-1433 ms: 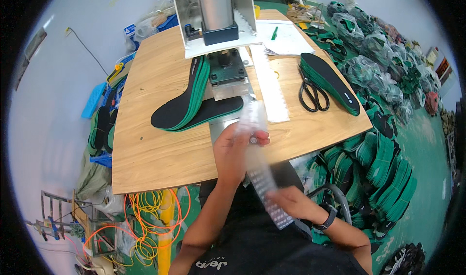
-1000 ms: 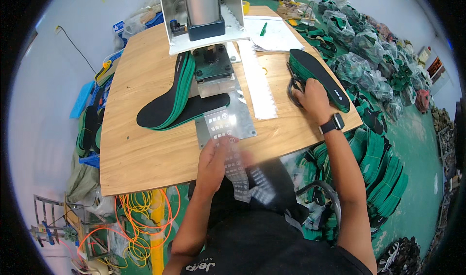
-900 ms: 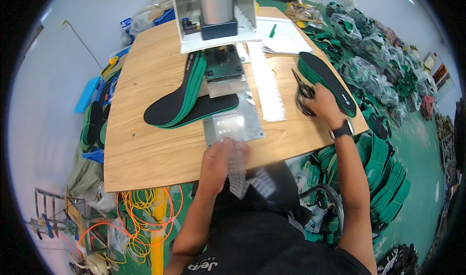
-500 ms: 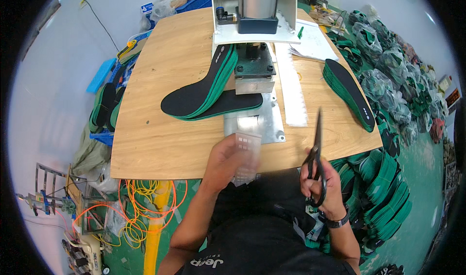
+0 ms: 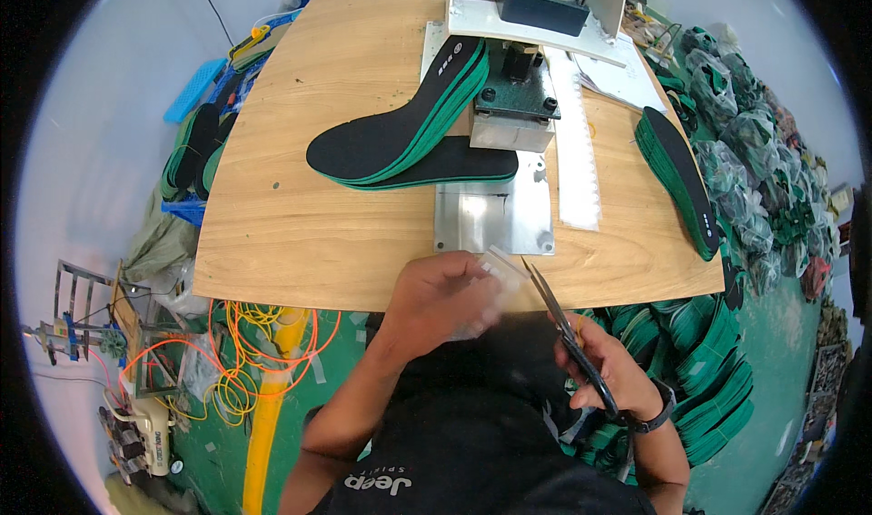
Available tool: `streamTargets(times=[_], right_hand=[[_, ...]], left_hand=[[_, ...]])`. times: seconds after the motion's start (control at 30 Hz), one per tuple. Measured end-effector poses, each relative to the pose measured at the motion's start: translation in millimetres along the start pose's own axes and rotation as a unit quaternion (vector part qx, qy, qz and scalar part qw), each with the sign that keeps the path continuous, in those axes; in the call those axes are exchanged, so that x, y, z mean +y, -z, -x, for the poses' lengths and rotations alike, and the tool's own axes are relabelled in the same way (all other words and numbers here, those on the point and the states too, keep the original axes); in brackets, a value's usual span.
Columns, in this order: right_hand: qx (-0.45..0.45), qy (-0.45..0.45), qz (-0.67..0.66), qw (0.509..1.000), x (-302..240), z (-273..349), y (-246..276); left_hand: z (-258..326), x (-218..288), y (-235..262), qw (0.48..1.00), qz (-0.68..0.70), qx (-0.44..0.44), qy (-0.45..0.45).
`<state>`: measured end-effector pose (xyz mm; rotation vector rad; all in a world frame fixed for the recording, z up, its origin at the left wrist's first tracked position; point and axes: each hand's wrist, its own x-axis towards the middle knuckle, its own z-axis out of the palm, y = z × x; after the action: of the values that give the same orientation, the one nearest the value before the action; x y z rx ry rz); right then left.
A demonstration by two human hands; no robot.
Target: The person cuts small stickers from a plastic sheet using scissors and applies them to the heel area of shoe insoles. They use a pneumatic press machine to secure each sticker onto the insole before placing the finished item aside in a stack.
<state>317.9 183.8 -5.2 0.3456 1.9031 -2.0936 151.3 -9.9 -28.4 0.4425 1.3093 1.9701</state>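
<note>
In front of the table's near edge, my left hand [image 5: 431,302] pinches a small clear plastic sheet [image 5: 505,268] with pale marks on it; its lower part is blurred. My right hand [image 5: 619,371] grips black-handled scissors [image 5: 561,326], whose blades point up and left, their tips close beside the sheet's right edge. Whether blade and sheet touch, I cannot tell. Beyond my hands lies a metal base plate [image 5: 495,222] under a press head [image 5: 513,133]. A stack of black-and-green insoles [image 5: 386,147] leans over another insole [image 5: 486,158], which reaches onto the plate.
More stacked insoles [image 5: 677,179] lie at the table's right side. A long translucent strip [image 5: 576,161] and a notebook [image 5: 627,86] sit right of the press. Bundled insoles [image 5: 704,370] fill the floor at right; orange and yellow hoses [image 5: 241,361] coil below left.
The view has shifted. My left hand has tilted the plastic sheet to the right. The scissors have swung from upright to leaning left, and their tips are now beside the sheet.
</note>
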Motion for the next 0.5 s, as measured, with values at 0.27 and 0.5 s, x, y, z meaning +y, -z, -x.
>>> streamTargets(times=[0.27,0.5], right_hand=[[-0.025,0.001,0.033,0.999,2,-5,7],[-0.042,0.017,0.005,0.999,2,-9,4]], left_hand=[[0,-6,-4,0.996,-0.079,0.030,-0.007],[0,-4,-16,0.996,-0.077,0.048,0.002]])
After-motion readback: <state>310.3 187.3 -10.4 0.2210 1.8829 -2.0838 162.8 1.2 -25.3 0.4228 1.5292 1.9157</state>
